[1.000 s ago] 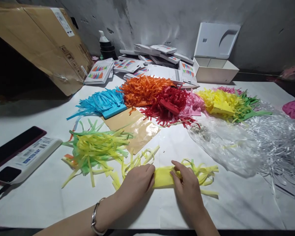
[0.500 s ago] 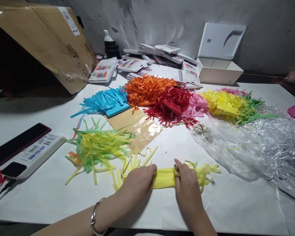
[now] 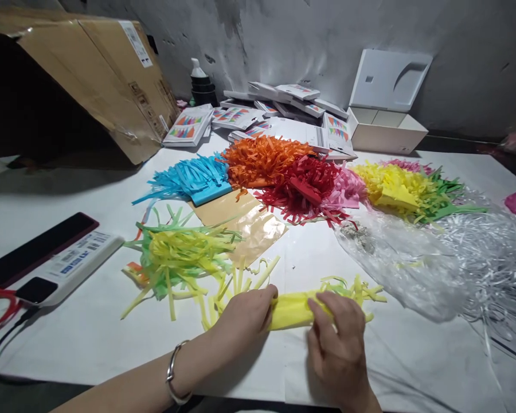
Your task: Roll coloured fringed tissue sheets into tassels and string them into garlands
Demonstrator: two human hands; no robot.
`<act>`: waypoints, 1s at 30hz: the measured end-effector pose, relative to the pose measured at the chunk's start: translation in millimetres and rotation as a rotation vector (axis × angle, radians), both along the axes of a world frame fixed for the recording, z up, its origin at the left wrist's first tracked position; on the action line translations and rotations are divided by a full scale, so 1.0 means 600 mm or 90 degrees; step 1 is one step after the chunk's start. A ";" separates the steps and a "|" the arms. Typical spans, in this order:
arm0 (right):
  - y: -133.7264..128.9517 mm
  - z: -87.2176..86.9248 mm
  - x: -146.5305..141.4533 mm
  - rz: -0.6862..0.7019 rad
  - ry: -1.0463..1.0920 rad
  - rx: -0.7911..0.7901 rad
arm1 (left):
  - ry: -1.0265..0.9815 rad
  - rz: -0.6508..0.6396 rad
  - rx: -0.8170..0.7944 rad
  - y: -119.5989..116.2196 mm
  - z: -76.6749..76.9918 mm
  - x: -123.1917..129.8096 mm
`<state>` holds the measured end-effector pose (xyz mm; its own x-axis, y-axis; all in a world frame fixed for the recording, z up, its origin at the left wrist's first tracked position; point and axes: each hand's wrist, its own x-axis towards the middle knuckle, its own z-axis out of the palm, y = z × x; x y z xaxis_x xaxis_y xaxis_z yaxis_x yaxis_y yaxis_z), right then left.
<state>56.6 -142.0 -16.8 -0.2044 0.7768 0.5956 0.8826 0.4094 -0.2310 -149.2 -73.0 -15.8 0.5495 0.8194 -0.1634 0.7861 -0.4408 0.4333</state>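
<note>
A yellow fringed paper piece (image 3: pixel 291 311) lies across the near middle of the table, its solid band between my hands and its loose strips spread at both ends. My left hand (image 3: pixel 247 315), with a silver bangle at the wrist, pinches the band's left end. On the right part of the band rests my right hand (image 3: pixel 337 332), fingers bent and somewhat apart, fingertips touching the paper. Left of my hands is a loose pile of yellow and green strips (image 3: pixel 184 252).
Blue (image 3: pixel 191 178), orange (image 3: pixel 264 160), red (image 3: pixel 307 186) and other tassel bundles lie across the middle. Clear plastic and silver strips (image 3: pixel 494 246) are at right. A phone (image 3: pixel 40 249) and power strip are at left; boxes (image 3: pixel 191 123) stand behind.
My right hand has loosened its pinch, spread its fingers and shifted slightly right along the band. My left hand keeps its hold. The whole view has shifted slightly.
</note>
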 end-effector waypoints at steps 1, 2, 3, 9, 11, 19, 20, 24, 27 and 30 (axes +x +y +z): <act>-0.001 0.001 0.000 0.074 -0.021 -0.012 | 0.002 0.000 -0.003 0.002 0.000 0.000; -0.001 0.000 -0.001 0.136 -0.043 -0.031 | 0.002 0.002 -0.004 0.004 -0.001 -0.001; 0.001 -0.005 -0.002 0.172 -0.059 -0.047 | -0.001 0.004 -0.004 0.007 -0.001 -0.002; 0.014 -0.037 -0.013 0.124 -0.026 -0.026 | -0.085 0.041 0.115 0.020 0.008 -0.024; 0.012 -0.034 -0.016 0.097 -0.002 -0.039 | -0.143 -0.028 0.240 0.015 0.006 -0.027; -0.002 -0.032 -0.025 0.083 0.016 -0.083 | -0.173 -0.216 0.327 -0.003 -0.034 -0.012; -0.004 -0.035 -0.022 0.078 0.016 -0.082 | -0.176 -0.207 0.302 -0.003 -0.033 -0.014; -0.011 -0.039 -0.012 0.012 0.060 -0.133 | -0.149 -0.144 0.236 0.001 -0.025 -0.021; -0.008 -0.037 -0.013 -0.056 0.054 -0.161 | -0.065 -0.115 0.244 0.009 -0.027 -0.016; 0.001 -0.035 -0.019 -0.149 -0.018 -0.158 | -0.012 -0.097 0.253 0.023 -0.029 -0.004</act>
<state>45.3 -141.3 -37.5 -0.0170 0.9255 0.3784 0.9537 0.1287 -0.2718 -151.5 -59.3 -33.4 0.6686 0.7262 0.1599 0.6929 -0.6865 0.2206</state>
